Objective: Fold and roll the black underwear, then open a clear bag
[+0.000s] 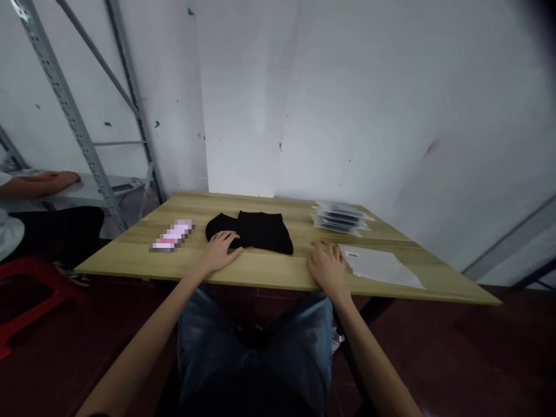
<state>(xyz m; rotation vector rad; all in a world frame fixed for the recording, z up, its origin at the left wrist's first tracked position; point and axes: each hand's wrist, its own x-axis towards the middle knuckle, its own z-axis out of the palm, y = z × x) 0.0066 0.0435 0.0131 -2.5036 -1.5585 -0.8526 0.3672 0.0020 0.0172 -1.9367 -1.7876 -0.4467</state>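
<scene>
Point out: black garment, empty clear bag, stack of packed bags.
black garment (260, 230), head view, middle of the cloth
clear bag (380, 266), head view, flat middle
stack (341, 217), head view, top bag

Dim, soft indoor light; wall brightest; floor murky; wide-angle bending at edges; dark vignette top right.

Packing workroom: metal racking (78, 130), stacked bagged goods (341, 217), bare table (260, 269).
</scene>
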